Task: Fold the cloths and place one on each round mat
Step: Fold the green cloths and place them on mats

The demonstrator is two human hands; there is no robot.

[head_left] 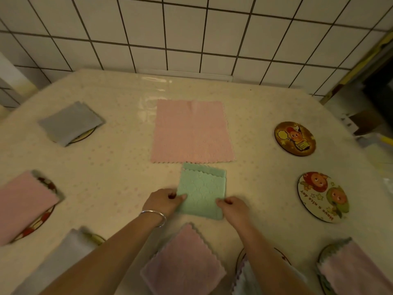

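- Cream, glossy sheeting with a faint dotted print covers the tabletop (119, 167), which is backed by a white tiled wall (191, 33).
- An unfolded pink cloth (191, 133) is laid flat at the middle of the tabletop, just beyond the green one.
- A folded green cloth (202, 192) is seen just in front of it, its scalloped edges stepped at the far end.
- Folded cloths are set on round mats at the left: a grey cloth (70, 122) at the far left and a folded pink cloth (23, 203) nearer.
- More folded cloths are seen along the near edge, among them a lilac cloth (182, 260).
- Two bare mats are seen at the right: a brown cartoon mat (294, 138) and, nearer, a pale cartoon mat (323, 196).
- The left hand (163, 201) is pinched on the green cloth's left edge; a silver bangle (154, 217) is worn at the wrist.
- The right hand (232, 206) is pinched on the right edge.
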